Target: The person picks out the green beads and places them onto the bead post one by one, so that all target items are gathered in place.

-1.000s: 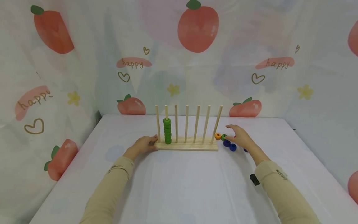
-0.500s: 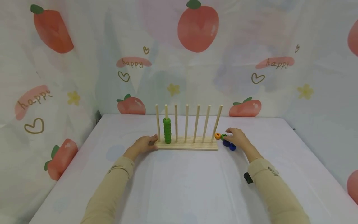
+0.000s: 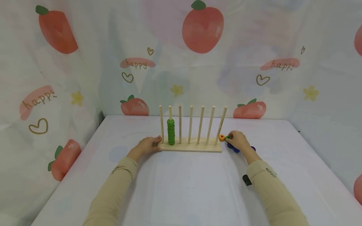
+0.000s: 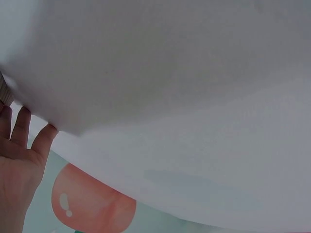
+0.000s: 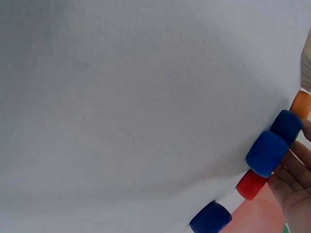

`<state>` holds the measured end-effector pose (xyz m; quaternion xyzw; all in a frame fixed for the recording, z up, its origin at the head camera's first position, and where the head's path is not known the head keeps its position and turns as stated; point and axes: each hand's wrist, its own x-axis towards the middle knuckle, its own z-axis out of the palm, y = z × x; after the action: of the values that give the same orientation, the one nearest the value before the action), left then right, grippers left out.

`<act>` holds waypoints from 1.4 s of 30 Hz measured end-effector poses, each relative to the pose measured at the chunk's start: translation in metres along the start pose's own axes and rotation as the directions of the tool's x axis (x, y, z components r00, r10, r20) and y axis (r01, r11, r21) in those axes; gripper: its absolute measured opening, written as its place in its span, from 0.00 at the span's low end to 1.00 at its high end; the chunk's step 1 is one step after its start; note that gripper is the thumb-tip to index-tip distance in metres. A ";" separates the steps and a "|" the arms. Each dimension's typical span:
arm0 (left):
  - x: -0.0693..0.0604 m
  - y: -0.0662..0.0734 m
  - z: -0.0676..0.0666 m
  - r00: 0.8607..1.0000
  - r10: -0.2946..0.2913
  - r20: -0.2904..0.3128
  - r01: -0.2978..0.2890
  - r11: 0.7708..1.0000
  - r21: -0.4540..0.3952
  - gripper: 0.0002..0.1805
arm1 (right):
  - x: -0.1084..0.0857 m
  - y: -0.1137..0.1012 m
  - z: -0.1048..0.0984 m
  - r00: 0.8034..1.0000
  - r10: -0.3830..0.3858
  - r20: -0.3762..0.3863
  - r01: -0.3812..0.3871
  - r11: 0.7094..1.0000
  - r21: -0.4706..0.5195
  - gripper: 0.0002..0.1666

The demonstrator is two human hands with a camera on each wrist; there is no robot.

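Note:
In the head view a wooden peg rack point(image 3: 189, 146) stands on the table, with several upright pegs in a row. Green beads point(image 3: 171, 132) are stacked on its second peg from the left. My left hand point(image 3: 147, 145) holds the rack's left end, fingertips and thumb at the base. Beyond the right end, my right hand point(image 3: 239, 140) pinches a loose green bead point(image 3: 227, 138) between thumb and fingers. An orange bead point(image 3: 222, 137) lies between that bead and the rack. Blue beads point(image 3: 234, 148) lie just under the right hand, partly hidden by it.
A red bead point(image 5: 251, 184) and another blue bead point(image 5: 211, 219) lie near the right hand in the right wrist view. A small black object point(image 3: 247, 180) shows beside the right sleeve. A patterned cloth backdrop point(image 3: 195, 78) rises behind the table.
My right hand has moved left and slightly down onto the green bead, and its fingers have closed on it. The left hand stays on the rack's end.

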<state>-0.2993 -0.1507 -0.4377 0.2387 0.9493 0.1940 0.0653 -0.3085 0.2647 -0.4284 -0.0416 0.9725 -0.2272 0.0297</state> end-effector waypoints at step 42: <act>0.004 -0.001 0.003 1.000 0.012 0.014 -0.011 1.000 -0.015 0.33 | -0.039 -0.028 -0.046 0.936 -0.246 -0.252 0.288 0.947 0.141 0.20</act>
<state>-0.3019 -0.1484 -0.4413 0.2450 0.9460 0.1996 0.0724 -0.2716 0.2639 -0.3736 -0.1442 0.9306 -0.3173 -0.1115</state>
